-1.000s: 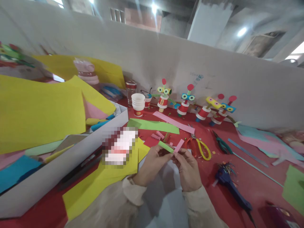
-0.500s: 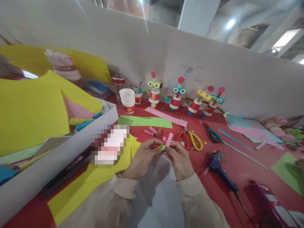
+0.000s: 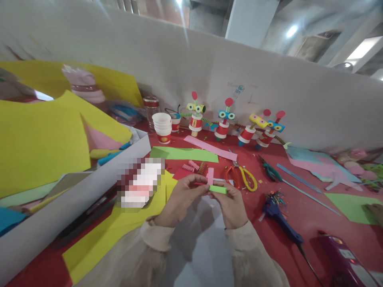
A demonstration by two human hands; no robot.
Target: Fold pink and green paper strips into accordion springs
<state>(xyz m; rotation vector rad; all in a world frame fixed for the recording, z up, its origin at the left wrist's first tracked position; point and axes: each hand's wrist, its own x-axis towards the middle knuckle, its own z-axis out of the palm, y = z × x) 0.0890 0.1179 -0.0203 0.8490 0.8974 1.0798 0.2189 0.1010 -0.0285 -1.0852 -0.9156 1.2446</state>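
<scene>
Close together at the middle of the red table, my left hand [image 3: 181,196] and my right hand [image 3: 232,204] are both closed in a pinch on small folded paper strips. A green paper strip [image 3: 218,189] points to the right across my right fingers. A pink paper strip [image 3: 211,175] stands up behind it. Where the two strips meet is hidden by my fingertips. Just beyond my hands lie pink folded paper springs [image 3: 188,166] and a brown-green one [image 3: 202,167]. Scissors with red and yellow handles [image 3: 247,179] rest beyond my right hand.
Paper-cup robot figures [image 3: 222,129] and stacked cups [image 3: 163,133] stand at the back wall. A white box [image 3: 119,163] is at left. Right lie pliers [image 3: 271,170], a glue gun [image 3: 281,221] and a purple device [image 3: 344,255]. Another person's hand [image 3: 376,211] touches green paper [image 3: 348,208].
The green strip, a small curled bit before, now shows lengthwise toward the right. The pink strip has turned more upright. At the right edge, the green sheet has shifted left with the other person's hand.
</scene>
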